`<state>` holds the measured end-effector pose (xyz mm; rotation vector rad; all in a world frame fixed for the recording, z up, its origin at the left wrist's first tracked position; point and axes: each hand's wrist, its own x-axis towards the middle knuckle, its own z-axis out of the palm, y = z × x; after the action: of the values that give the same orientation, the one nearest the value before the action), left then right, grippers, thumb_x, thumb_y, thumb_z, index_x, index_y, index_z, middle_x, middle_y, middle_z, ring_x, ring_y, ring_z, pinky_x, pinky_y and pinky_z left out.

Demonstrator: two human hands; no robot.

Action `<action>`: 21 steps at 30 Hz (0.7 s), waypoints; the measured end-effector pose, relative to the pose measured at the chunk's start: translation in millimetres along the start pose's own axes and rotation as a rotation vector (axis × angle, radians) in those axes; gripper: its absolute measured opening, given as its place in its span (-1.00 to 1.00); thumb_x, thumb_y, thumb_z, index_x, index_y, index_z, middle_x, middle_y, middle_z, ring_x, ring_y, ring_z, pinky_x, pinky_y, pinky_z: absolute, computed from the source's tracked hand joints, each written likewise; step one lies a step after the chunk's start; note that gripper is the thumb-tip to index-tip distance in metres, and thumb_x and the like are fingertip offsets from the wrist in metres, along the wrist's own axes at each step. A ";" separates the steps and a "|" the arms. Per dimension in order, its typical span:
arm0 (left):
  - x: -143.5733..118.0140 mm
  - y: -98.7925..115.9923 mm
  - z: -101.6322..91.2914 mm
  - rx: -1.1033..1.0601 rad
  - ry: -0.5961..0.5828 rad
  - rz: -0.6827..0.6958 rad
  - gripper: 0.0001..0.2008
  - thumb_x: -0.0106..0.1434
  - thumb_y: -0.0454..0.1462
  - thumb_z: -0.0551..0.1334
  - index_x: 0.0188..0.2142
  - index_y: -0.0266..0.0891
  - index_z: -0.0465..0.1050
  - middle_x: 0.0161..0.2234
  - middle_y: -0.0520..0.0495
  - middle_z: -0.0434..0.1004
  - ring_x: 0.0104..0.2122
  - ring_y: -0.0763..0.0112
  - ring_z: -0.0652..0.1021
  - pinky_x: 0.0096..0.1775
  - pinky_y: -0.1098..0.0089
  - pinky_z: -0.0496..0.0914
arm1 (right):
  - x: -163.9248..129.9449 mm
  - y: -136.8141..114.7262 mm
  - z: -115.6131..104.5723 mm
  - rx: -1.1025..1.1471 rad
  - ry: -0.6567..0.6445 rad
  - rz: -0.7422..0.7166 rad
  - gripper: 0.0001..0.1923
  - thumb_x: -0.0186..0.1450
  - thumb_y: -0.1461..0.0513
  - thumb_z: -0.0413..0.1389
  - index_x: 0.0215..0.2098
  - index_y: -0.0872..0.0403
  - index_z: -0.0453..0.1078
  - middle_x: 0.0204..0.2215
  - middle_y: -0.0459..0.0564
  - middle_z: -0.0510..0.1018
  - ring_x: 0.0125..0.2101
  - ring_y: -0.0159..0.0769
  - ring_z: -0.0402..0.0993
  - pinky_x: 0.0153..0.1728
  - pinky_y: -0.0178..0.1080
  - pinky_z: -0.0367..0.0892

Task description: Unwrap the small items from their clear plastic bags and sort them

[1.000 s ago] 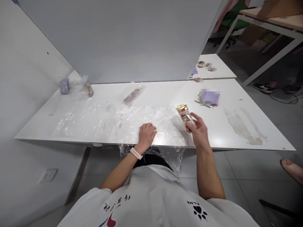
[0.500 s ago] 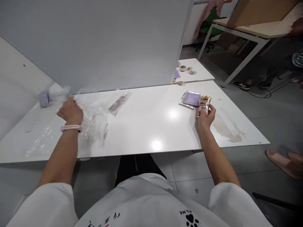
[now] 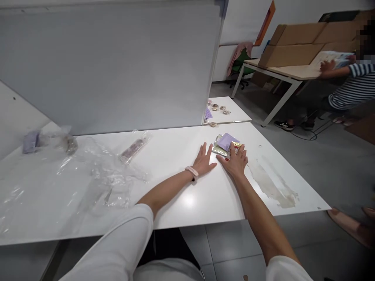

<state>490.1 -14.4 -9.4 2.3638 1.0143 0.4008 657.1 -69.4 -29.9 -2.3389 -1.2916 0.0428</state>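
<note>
My left hand (image 3: 204, 160), a pink band at its wrist, is spread low over the white table just left of a small pile of sachets. On top of the pile lies a purple sachet (image 3: 226, 141), with a silver sachet (image 3: 219, 150) under it. My right hand (image 3: 236, 162) rests with fingers spread over a gold and red sachet (image 3: 236, 146) at the pile's right side, hiding most of it. Farther left lies a clear packet with pinkish-purple contents (image 3: 134, 150).
Crumpled clear plastic (image 3: 111, 179) spreads over the table's left part, near a wrapped purple packet (image 3: 31, 141). A grey panel (image 3: 117, 70) stands along the back edge. Small wrapped items (image 3: 215, 107) lie on a farther white table. A person in a striped top (image 3: 353, 91) is at the right.
My left hand has left the plastic at the left and moved right, beside the sachets. My right hand has opened from its grip on the gold sachet and now lies over it. The view has shifted.
</note>
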 end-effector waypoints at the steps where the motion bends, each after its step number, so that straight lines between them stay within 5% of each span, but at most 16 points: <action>1: 15.8 1.6 11.7 -0.002 0.031 0.032 -0.06 0.29 -0.14 0.26 0.45 -0.29 -0.29 0.46 -0.38 -0.50 0.43 -0.11 -0.28 0.37 -0.12 -0.03 | 7.4 0.9 2.6 -0.004 0.008 0.006 -0.02 0.23 -0.26 0.00 0.47 -0.09 -0.12 0.47 0.23 -0.27 0.39 0.29 -0.19 0.22 0.29 -0.04; 8: 111.4 -6.1 27.7 0.021 0.067 0.198 -0.35 0.39 -0.38 0.01 0.43 -0.28 -0.07 0.47 -0.28 -0.22 0.44 0.11 -0.06 0.37 0.06 0.09 | 80.5 1.5 20.0 0.015 0.054 0.062 -0.15 0.31 -0.20 -0.07 0.46 -0.06 -0.02 0.45 0.23 -0.10 0.37 0.16 -0.02 0.27 0.17 0.01; 15: 188.6 -23.3 23.3 0.028 0.100 0.205 -0.36 0.36 -0.48 -0.03 0.40 -0.14 0.08 0.45 -0.15 -0.06 0.42 0.11 0.06 0.33 0.05 0.22 | 168.5 0.0 42.4 0.051 0.084 0.044 -0.28 0.37 -0.08 -0.12 0.43 -0.02 0.06 0.41 0.22 0.02 0.33 0.12 0.09 0.26 0.19 0.06; 21: 235.3 -21.4 15.8 0.100 0.179 0.119 -0.43 0.44 -0.45 -0.20 0.38 -0.36 0.12 0.37 -0.39 0.10 0.38 -0.04 0.14 0.21 0.00 0.37 | 241.3 -8.9 69.3 0.080 0.109 -0.018 -0.37 0.39 0.01 -0.12 0.39 -0.05 0.13 0.38 0.18 0.12 0.26 0.06 0.20 0.21 0.17 0.15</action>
<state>643.5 165.7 -20.5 2.5221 0.9966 0.6293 767.7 155.9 -41.6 -2.2302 -1.2352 -0.0373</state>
